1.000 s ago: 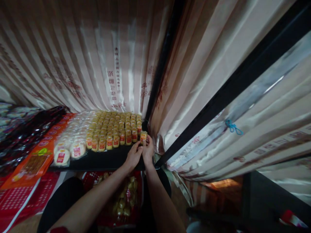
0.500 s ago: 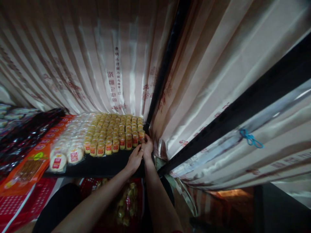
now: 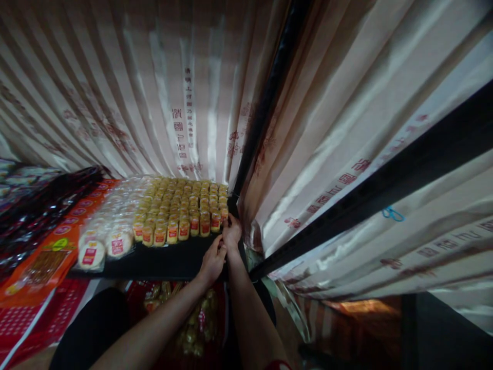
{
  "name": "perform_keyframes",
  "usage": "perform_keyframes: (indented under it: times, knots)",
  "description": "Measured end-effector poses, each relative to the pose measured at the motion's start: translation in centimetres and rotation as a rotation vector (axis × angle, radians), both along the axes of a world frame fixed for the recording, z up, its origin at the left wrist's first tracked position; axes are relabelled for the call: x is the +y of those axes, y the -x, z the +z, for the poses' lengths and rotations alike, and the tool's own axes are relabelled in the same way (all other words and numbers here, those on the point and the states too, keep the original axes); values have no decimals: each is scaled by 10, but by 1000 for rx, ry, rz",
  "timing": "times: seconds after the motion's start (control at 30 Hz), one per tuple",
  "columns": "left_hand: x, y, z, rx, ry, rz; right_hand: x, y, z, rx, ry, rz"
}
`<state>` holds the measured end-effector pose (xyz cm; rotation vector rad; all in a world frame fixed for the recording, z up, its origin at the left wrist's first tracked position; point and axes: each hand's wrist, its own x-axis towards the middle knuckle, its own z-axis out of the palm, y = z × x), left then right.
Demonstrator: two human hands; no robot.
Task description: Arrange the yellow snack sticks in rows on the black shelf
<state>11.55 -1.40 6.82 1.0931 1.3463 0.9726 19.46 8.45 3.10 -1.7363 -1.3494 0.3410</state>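
Small yellow wrapped cakes (image 3: 173, 230) with red-and-white labels stand in tight rows on a black shelf (image 3: 165, 262). At the right end of the rows, my right hand (image 3: 232, 234) has its fingers closed at the nearest wrapped cake (image 3: 224, 211); the hand partly covers their contact. Just in front and to the left is my left hand (image 3: 213, 261), its fingers curled close to my right wrist. Whatever those curled fingers may hold is hidden.
Left of the cakes lie round white wrapped flatbreads (image 3: 91, 255), orange snack packs (image 3: 50, 262) and dark shiny packs (image 3: 42, 216). Below, a red box (image 3: 134, 298) holds more yellow packets. Printed curtains (image 3: 200, 103) and a black post (image 3: 265, 97) border the shelf.
My left hand has drawn slightly down and away from the right hand's fingers. My right hand stays at the end of the cake rows. The view has shifted slightly.
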Motion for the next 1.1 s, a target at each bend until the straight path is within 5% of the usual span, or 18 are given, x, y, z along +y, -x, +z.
perform_keyframes:
  times: [0.53, 0.8, 1.1]
  knots:
    - [-47, 16, -22, 68, 43, -16, -5, 5, -15, 6, 45, 180]
    - [-38, 21, -3, 59, -65, 47, -13, 4, -9, 105, 85, 136]
    - [0, -2, 22, 97, -190, 41, -15, -8, -29, -20, -107, 229]
